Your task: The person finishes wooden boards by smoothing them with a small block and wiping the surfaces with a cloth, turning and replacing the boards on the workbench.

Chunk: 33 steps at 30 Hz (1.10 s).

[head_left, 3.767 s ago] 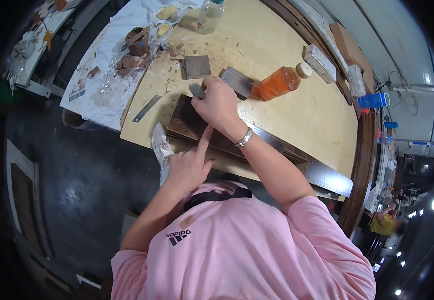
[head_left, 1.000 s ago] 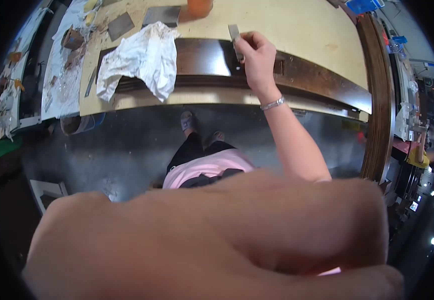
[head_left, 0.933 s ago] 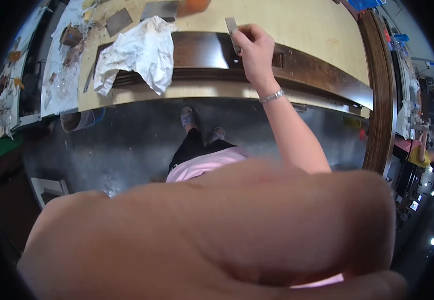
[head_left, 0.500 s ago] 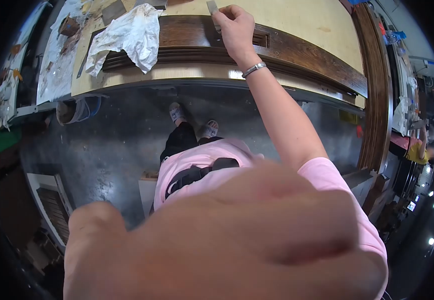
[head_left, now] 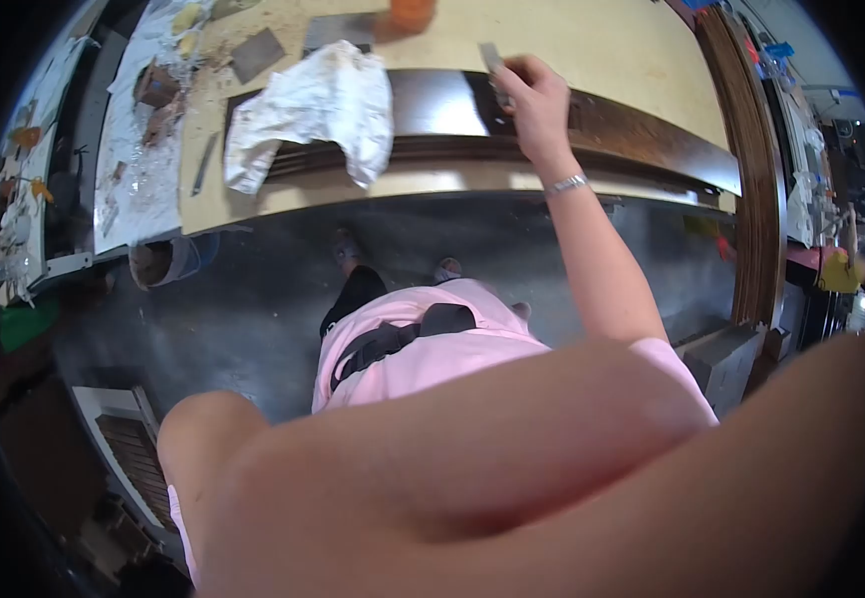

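Note:
A small flat grey metal piece (head_left: 490, 57) is pinched in my right hand (head_left: 540, 108), which is over the dark brown wooden frame piece (head_left: 434, 103) on the table. White cloth (head_left: 318, 105) drapes over that wood's left part, stained at its top. Very close to the camera, my left hand (head_left: 452, 458) is large and blurred across the lower view; its fingers cannot be made out, nor whether it holds anything.
On the pale tabletop (head_left: 602, 50) are two grey flat blocks (head_left: 257, 55), an orange bottle (head_left: 413, 12) and a metal strip (head_left: 205, 163). Brown lumps (head_left: 156, 86) lie on sheeting at left. A bucket (head_left: 168, 261) stands below; a person in yellow (head_left: 838, 271) is far right.
Since the oldest frame, my left hand has left the wood and risen to the camera, the cloth has come onto the wood, and my right hand has moved right along it.

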Available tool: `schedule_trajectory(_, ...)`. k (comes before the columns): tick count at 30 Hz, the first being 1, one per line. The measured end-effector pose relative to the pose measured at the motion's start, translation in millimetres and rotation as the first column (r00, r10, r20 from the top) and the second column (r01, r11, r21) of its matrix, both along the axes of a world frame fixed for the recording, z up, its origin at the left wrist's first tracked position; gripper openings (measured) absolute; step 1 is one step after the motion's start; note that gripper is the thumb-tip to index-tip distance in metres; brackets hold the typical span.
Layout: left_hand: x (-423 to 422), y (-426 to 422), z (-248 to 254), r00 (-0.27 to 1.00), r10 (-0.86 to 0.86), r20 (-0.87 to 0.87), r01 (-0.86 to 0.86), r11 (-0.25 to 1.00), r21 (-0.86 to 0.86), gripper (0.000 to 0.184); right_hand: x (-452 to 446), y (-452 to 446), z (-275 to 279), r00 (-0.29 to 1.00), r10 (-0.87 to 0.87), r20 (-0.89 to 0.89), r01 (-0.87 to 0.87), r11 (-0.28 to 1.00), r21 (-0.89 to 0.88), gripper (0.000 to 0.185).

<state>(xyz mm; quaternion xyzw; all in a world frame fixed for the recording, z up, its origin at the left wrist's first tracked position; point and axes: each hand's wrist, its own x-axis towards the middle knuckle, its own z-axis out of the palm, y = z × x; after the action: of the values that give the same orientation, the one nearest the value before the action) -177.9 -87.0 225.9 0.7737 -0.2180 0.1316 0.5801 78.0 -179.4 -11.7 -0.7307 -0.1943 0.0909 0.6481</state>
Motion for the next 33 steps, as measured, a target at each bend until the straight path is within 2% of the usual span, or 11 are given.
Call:
schedule_trajectory(3,-13,54,-2,0.998,0.045,0.034,-0.046,0.998,0.03,0.011,-1,2,0,0.999,-0.023,-0.039,0.023,1.0,-0.019,0.02)
schedule_trajectory(6,-24,134,-25,0.947,0.32,-0.033,-0.319,0.946,0.054,0.01,-1,-1,-1,0.998,-0.045,-0.041,0.044,0.998,-0.041,0.016)
schedule_trajectory(10,-39,285,-122,0.513,0.774,-0.371,-0.805,0.584,0.106,0.019,0,2,2,0.996,-0.081,-0.037,0.077,0.993,-0.084,0.016)
schedule_trajectory(14,-22,400,-204,0.248,0.935,-0.256,-0.92,0.31,0.242,0.027,-3,7,6,0.987,-0.153,-0.048,0.146,0.982,-0.121,0.018)
schedule_trajectory(17,-5,467,-274,0.165,0.971,-0.172,-0.901,0.219,0.373,0.03,3,12,4,0.973,-0.231,-0.029,0.226,0.966,-0.124,0.019)
schedule_trajectory(21,18,469,-285,0.183,0.825,-0.535,-0.936,0.313,0.163,0.032,-25,53,43,0.933,-0.317,-0.17,0.296,0.945,-0.138,0.016)
schedule_trajectory(26,10,476,-280,0.169,0.873,-0.457,-0.976,0.212,0.044,0.024,-39,125,67,0.959,0.045,-0.28,-0.023,0.997,0.079,0.015)
schedule_trajectory(30,0,471,-230,-0.043,0.997,-0.059,-0.812,-0.001,0.583,0.024,-64,194,105,0.935,0.333,-0.119,-0.351,0.915,-0.197,0.017)
schedule_trajectory(31,2,466,-219,-0.052,0.998,-0.03,-0.763,-0.02,0.646,0.023,-75,212,124,0.885,0.462,-0.057,-0.454,0.829,-0.327,0.019)
schedule_trajectory(32,9,458,-208,-0.057,0.998,-0.001,-0.711,-0.039,0.702,0.022,-85,222,138,0.733,0.642,0.224,-0.502,0.733,-0.459,0.017)
schedule_trajectory(33,14,452,-202,-0.052,0.998,0.023,-0.654,-0.052,0.755,0.022,-100,235,165,0.424,0.75,0.507,-0.483,0.661,-0.574,0.018)
